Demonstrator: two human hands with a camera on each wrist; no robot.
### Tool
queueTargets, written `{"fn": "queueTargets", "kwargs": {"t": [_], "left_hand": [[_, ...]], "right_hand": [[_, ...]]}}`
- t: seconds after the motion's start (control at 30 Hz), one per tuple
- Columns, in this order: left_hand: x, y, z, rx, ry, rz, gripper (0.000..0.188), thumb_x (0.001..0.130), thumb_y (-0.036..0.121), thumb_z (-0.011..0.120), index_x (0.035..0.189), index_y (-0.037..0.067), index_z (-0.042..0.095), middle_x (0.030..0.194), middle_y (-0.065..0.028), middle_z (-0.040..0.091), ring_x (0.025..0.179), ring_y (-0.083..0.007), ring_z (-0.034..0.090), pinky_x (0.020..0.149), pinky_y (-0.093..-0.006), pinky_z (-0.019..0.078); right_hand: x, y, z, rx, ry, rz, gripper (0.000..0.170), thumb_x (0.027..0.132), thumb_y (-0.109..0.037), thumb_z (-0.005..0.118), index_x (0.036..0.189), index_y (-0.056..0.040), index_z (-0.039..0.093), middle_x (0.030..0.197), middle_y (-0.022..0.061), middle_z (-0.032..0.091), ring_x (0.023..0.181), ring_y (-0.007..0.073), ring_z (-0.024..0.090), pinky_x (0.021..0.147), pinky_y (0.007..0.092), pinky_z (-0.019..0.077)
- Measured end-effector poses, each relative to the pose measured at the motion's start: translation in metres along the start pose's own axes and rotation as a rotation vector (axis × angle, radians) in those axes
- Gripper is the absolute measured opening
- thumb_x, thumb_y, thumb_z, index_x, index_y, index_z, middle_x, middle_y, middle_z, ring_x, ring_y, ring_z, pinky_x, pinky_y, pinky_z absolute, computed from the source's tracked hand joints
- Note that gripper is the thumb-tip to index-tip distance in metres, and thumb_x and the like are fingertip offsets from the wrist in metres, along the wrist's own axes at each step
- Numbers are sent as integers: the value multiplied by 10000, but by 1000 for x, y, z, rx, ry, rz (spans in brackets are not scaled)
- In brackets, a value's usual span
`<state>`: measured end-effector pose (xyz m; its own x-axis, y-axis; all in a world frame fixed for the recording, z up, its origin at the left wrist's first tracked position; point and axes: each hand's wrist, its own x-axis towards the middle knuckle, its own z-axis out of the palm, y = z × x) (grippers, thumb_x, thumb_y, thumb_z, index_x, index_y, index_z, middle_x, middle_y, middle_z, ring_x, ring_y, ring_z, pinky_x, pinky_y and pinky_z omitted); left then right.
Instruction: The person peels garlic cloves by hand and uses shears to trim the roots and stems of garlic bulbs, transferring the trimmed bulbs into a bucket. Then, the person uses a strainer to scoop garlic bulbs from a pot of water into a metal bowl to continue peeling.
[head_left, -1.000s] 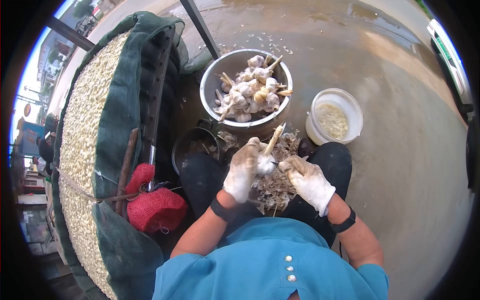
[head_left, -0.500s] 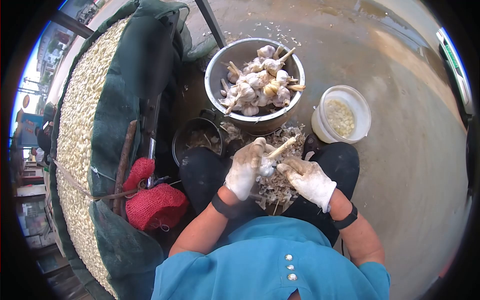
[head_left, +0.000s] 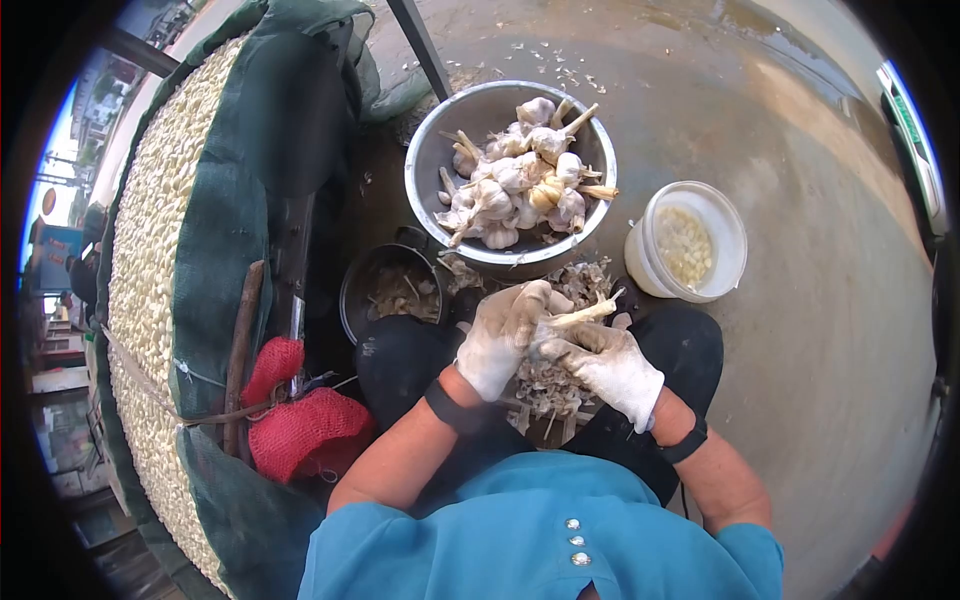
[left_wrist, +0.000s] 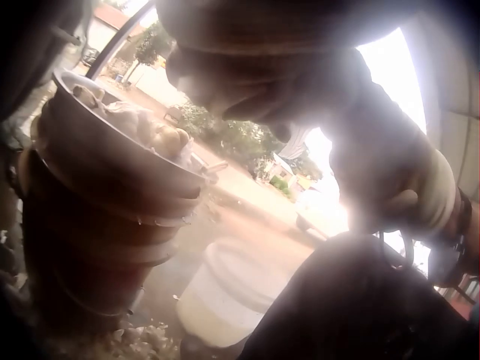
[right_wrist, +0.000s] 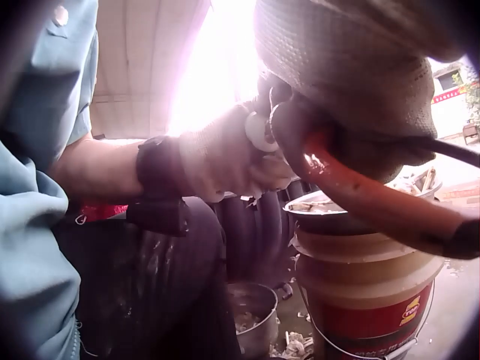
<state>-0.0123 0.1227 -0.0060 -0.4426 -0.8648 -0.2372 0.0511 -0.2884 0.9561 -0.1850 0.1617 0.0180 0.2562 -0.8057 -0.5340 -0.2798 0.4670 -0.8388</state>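
Note:
In the head view my gloved left hand [head_left: 503,338] grips a garlic bulb whose pale stem [head_left: 585,313] points to the right. The bulb is mostly hidden between the gloves. Close against it, my gloved right hand [head_left: 608,368] has its fingers curled round a small tool, mostly covered in this view. The right wrist view shows a dark thin rod [right_wrist: 450,148] at the right glove [right_wrist: 352,82], and the left glove [right_wrist: 221,154] beside it with a pale round piece [right_wrist: 260,133] at its fingers. Both hands are dark and blurred in the left wrist view.
Beyond the hands stands a metal bowl [head_left: 430,215] of garlic bulbs, with a white bucket [head_left: 735,262] of peeled cloves to its right. A dark pot [head_left: 350,300], peel scraps [head_left: 550,390], red net bags [head_left: 305,430] and a long heap of cloves [head_left: 160,220] lie around.
The garlic stem has tipped from nearly upright to pointing right. My hands have come closer together, and the dark tool tip seen between them earlier is hidden in the head view.

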Motion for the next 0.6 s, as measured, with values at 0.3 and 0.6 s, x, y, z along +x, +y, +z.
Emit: {"fn": "queueTargets", "kwargs": {"t": [0.3, 0.6], "left_hand": [[30, 17, -15, -41, -22, -1, 619, 921, 545, 472, 1072, -44, 587, 960, -83, 632, 822, -151, 593, 764, -278, 485], [77, -1, -44, 409, 49, 206, 418, 982, 354, 457, 1136, -12, 587, 1086, -118, 629, 973, -238, 584, 905, -328, 447]], "right_hand": [[45, 10, -10, 370, -28, -80, 278, 912, -244, 640, 1099, -39, 650, 778, -48, 603, 642, 16, 517, 547, 188, 423], [77, -32, -28, 264, -22, 22, 266, 936, -328, 577, 883, -75, 643, 533, -89, 416, 390, 15, 300, 359, 199, 223]]}}
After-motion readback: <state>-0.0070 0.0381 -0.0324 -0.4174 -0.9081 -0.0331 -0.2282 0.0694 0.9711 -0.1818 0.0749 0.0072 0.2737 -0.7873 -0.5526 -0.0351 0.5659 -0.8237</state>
